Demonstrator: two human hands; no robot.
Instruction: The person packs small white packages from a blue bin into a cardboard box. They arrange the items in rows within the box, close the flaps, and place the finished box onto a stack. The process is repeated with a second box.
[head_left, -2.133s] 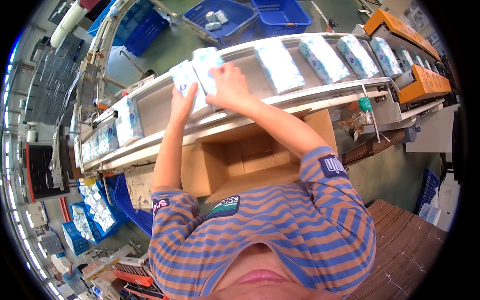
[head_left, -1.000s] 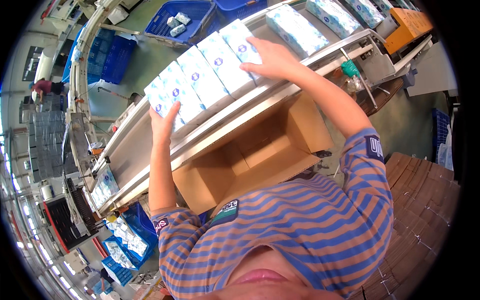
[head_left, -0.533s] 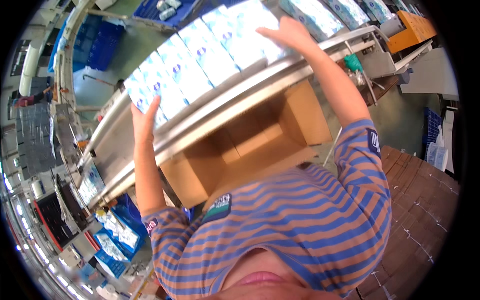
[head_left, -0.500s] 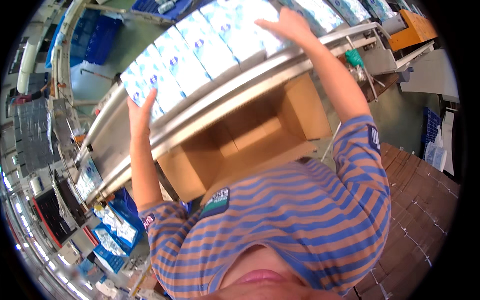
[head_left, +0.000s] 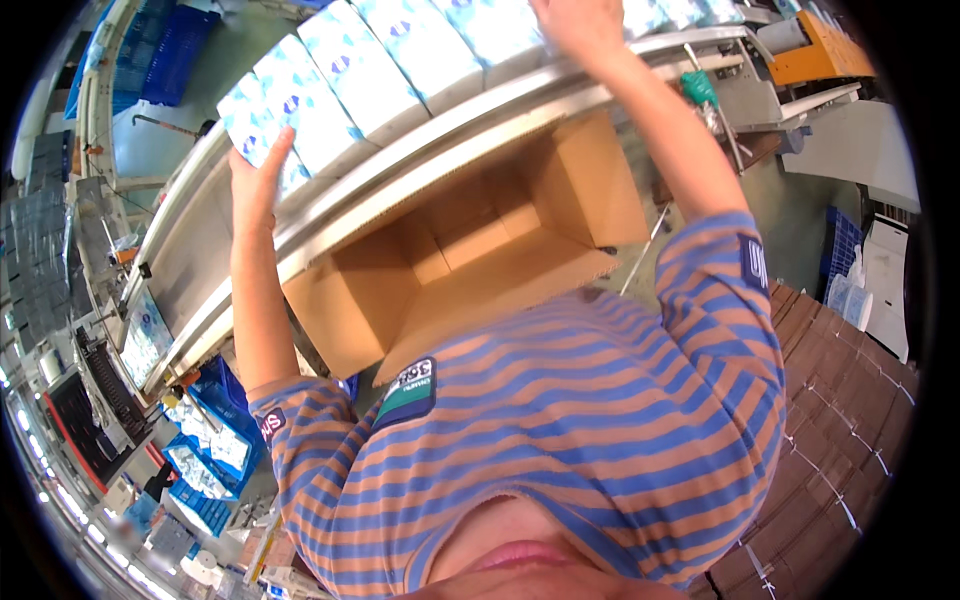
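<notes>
A row of white-and-blue printed packs (head_left: pixel 345 75) stands side by side on a metal conveyor ledge. My left hand (head_left: pixel 258 185) is against the row's left end, its thumb over the front of the end pack and its other fingers hidden behind that side. Farther right, my right hand (head_left: pixel 583 28) grips the row's other end, with its fingertips partly cut off by the top edge of the view. Between my body and the ledge is an open cardboard box (head_left: pixel 470 265), its inside showing bare brown walls.
The ledge's metal rail (head_left: pixel 430 130) runs between packs and box. Other packs (head_left: pixel 680 12) lie beyond my right hand, near an orange machine part (head_left: pixel 818 52). Blue crates (head_left: pixel 215 440) holding packs stand at lower left. Stacked brown cartons (head_left: pixel 835 440) tied with string are at right.
The view has shifted, so packs, ledge and box appear higher and more to the left. My right hand's thumb no longer shows stretched out to the side. My left hand stays at the end pack.
</notes>
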